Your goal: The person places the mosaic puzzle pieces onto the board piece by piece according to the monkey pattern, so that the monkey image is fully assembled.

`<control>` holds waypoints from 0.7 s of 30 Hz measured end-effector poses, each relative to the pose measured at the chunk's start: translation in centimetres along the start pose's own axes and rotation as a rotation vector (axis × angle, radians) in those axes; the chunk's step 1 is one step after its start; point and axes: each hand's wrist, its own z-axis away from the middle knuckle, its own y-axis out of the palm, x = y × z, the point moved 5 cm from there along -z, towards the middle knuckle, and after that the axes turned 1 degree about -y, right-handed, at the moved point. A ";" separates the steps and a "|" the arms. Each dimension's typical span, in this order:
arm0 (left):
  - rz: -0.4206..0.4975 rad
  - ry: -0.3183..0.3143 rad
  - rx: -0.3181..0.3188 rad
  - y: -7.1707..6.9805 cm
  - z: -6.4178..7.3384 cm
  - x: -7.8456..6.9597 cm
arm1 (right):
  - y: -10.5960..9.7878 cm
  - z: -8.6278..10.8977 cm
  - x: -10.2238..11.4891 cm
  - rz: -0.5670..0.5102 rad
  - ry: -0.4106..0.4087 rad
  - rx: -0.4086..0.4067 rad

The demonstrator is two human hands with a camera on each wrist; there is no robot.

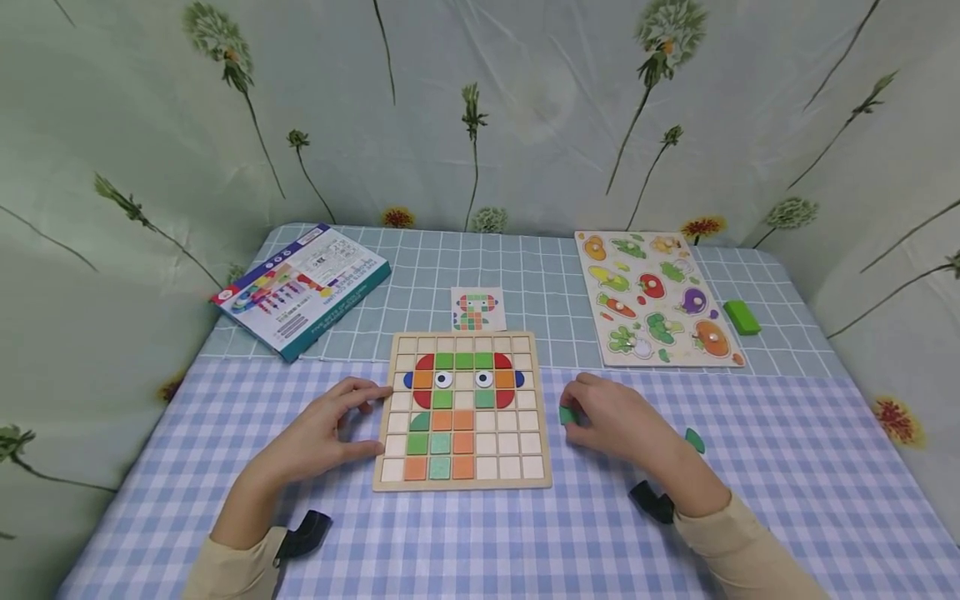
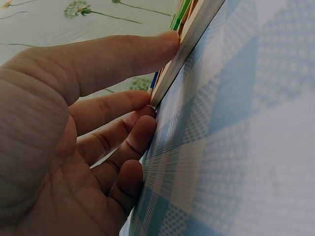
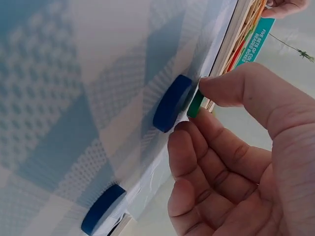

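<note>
My left hand (image 1: pixel 330 425) rests at the left edge of a wooden grid board (image 1: pixel 507 467), thumb and index fingertips touching its rim; the left wrist view shows the other fingers loosely bent. The board bears orange, green, red and blue tiles and two round eye tiles (image 1: pixel 444 379). Right of the board, my right hand (image 1: pixel 618 421) pinches a small green tile (image 3: pixel 196 104) between thumb and index finger, just over the cloth. A green rounded piece (image 1: pixel 694 440) lies by my right wrist. In the right wrist view, two dark blue-looking pieces (image 3: pixel 172 103) lie on the cloth.
Behind the board lies a pattern card (image 1: pixel 487 317). A boxed toy (image 1: pixel 300 287) lies at the back left. At the back right are a vegetable puzzle board (image 1: pixel 633 283) and a green block (image 1: pixel 742 317). Floral curtains enclose the table's back and sides.
</note>
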 end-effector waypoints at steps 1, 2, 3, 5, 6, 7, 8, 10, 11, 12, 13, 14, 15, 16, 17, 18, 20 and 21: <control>0.001 -0.001 0.001 0.0 0.0 0.0 | 0.0 0.0 0.0 -0.002 -0.001 -0.002; 0.001 -0.003 0.002 0.0 0.0 0.0 | -0.1 -0.1 0.1 -0.005 -0.004 -0.005; -0.001 -0.003 0.003 0.0 0.0 0.0 | -0.2 -0.1 0.2 -0.008 -0.009 -0.010; -0.003 -0.003 0.004 0.0 -0.1 0.0 | -0.3 -0.2 0.7 -0.015 -0.022 -0.021; -0.004 -0.001 0.003 0.0 -0.1 0.0 | -0.4 -0.2 1.0 -0.021 -0.033 -0.025; -0.005 0.001 0.002 0.0 -0.1 0.0 | -0.5 -0.3 1.3 -0.030 -0.044 -0.030; -0.006 0.003 0.001 0.0 -0.1 0.0 | -0.6 -0.4 1.7 -0.042 -0.058 -0.032; -0.006 0.006 0.000 0.0 -0.1 0.0 | -0.6 -0.5 2.5 -0.068 -0.079 -0.030; -0.005 0.007 -0.001 0.0 -0.1 0.1 | -0.6 -0.6 2.9 -0.081 -0.090 -0.027; -0.005 0.007 0.000 0.0 -0.1 0.1 | -0.6 -0.8 3.3 -0.093 -0.102 -0.024; -0.003 0.006 0.000 0.0 -0.1 0.1 | -0.5 -0.9 3.7 -0.102 -0.113 -0.022; -0.002 0.005 0.002 0.0 -0.1 0.1 | -0.5 -1.0 4.1 -0.108 -0.123 -0.018; -0.001 0.005 0.003 0.0 -0.1 0.1 | -0.4 -1.2 4.5 -0.110 -0.131 -0.015; -0.001 0.004 0.003 0.0 -0.1 0.1 | -0.3 -1.3 4.9 -0.110 -0.142 -0.014; -0.001 0.004 0.004 0.0 -0.1 0.0 | -0.2 -1.5 5.3 -0.114 -0.147 -0.009; -0.002 0.003 0.004 0.0 -0.1 0.0 | -0.1 -1.7 5.7 -0.118 -0.155 -0.006; -0.004 0.002 0.005 0.0 -0.1 0.0 | 0.2 -1.9 6.4 -0.126 -0.172 -0.003; -0.006 0.002 0.004 0.0 -0.1 0.0 | 0.4 -2.1 6.7 -0.130 -0.177 0.003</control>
